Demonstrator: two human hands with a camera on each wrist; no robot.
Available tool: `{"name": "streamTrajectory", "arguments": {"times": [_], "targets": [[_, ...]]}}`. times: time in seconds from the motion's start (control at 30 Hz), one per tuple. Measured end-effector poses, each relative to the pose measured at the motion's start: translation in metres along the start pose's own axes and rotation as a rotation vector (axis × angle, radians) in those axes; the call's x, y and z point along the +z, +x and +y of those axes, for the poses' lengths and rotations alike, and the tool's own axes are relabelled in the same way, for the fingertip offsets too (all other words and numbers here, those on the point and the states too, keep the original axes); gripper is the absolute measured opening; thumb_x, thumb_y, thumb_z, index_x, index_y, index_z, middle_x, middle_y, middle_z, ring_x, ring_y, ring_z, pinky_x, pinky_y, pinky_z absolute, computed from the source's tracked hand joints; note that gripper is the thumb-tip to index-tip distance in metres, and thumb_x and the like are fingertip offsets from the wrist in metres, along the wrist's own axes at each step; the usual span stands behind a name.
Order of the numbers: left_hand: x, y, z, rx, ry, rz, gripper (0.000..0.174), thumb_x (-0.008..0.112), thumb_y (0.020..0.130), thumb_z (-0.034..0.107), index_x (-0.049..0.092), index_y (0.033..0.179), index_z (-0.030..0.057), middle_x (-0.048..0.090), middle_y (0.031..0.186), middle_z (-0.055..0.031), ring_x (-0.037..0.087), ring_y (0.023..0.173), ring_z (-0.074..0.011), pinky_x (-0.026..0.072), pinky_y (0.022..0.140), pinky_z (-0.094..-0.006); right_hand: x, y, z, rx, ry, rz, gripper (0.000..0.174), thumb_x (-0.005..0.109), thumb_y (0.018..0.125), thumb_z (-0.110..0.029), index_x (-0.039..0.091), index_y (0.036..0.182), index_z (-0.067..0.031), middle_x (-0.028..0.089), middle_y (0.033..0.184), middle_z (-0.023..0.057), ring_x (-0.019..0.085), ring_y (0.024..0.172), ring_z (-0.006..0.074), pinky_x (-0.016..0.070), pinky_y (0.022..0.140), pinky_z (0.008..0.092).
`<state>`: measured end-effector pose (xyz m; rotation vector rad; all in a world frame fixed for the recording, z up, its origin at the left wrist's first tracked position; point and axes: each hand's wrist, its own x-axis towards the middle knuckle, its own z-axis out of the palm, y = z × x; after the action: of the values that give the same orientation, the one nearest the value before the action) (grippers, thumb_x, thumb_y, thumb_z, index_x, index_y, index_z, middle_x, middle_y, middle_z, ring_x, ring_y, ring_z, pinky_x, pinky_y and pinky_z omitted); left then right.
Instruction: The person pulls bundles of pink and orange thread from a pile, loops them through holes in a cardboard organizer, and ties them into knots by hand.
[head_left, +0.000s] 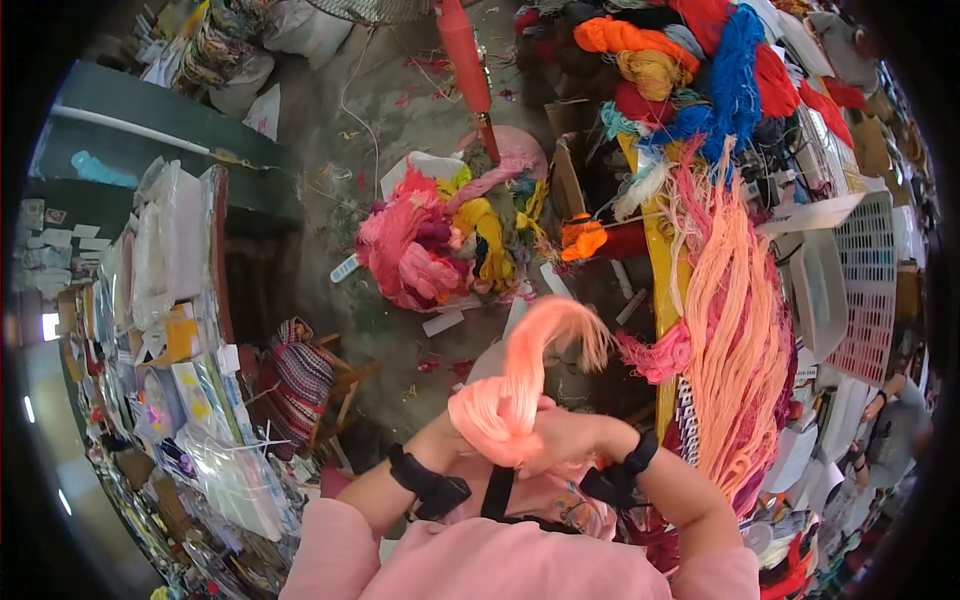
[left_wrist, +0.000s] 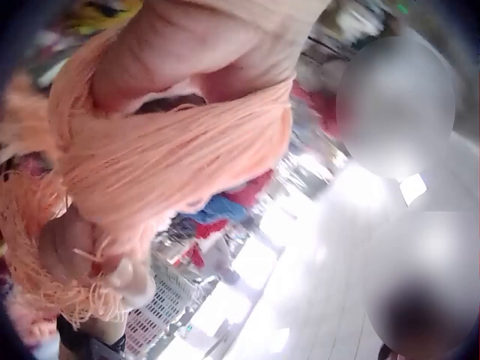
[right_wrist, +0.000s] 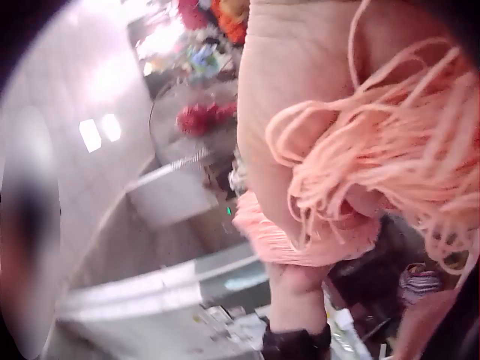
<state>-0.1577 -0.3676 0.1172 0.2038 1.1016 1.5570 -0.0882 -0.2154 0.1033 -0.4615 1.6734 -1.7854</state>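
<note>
A bundle of peach yarn (head_left: 495,415) is wound round my left hand (left_wrist: 202,56), its strands lying in a broad band across the palm and hiding most of the fingers. My right hand (head_left: 575,440) is close beside it and grips the same yarn. Loose loops (right_wrist: 330,150) spill over the right fingers in the right wrist view. From the top of the bundle a smooth tail (head_left: 545,335) arcs up and to the right in the head view. Both hands are in front of the chest.
Long peach skeins (head_left: 735,330) drape over a yellow-edged table (head_left: 665,290) on the right. Coloured yarn heaps (head_left: 690,60) lie behind them. More pink and yellow yarn (head_left: 430,240) is piled ahead near a red post (head_left: 465,60). Plastic-wrapped stacks (head_left: 180,240) stand at left, with a striped cushion (head_left: 300,380).
</note>
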Motion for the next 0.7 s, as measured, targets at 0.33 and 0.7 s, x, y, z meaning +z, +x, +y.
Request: {"name": "streamTrajectory", "arguments": {"times": [0.33,0.7], "targets": [[-0.041,0.048,-0.040,0.048,-0.970,0.503,0.012,0.047,0.081,0.014,0.049,0.092,0.0083,0.053,0.089,-0.0052,0.051,0.085,-0.0166,0.0422,0.077,-0.0293,-0.020,0.035,-0.007,0.197,-0.822,0.673,0.059,0.068,0.052,-0.028,0.049,0.103,-0.0054,0.052,0.084,0.0087,0.055,0.073,0.0246,0.0441,0.058,0.0329],[-0.085,-0.071,0.100,-0.100,0.093,0.169,0.041,0.055,0.073,0.005,0.045,0.112,-0.0010,0.048,0.112,-0.0081,0.042,0.105,-0.0154,0.0280,0.092,-0.0282,-0.101,0.057,0.046,0.185,-0.146,0.592,0.033,0.051,0.071,-0.031,0.052,0.068,0.0022,0.051,0.063,0.0172,0.052,0.060,0.0307,0.0409,0.056,0.0319]]}}
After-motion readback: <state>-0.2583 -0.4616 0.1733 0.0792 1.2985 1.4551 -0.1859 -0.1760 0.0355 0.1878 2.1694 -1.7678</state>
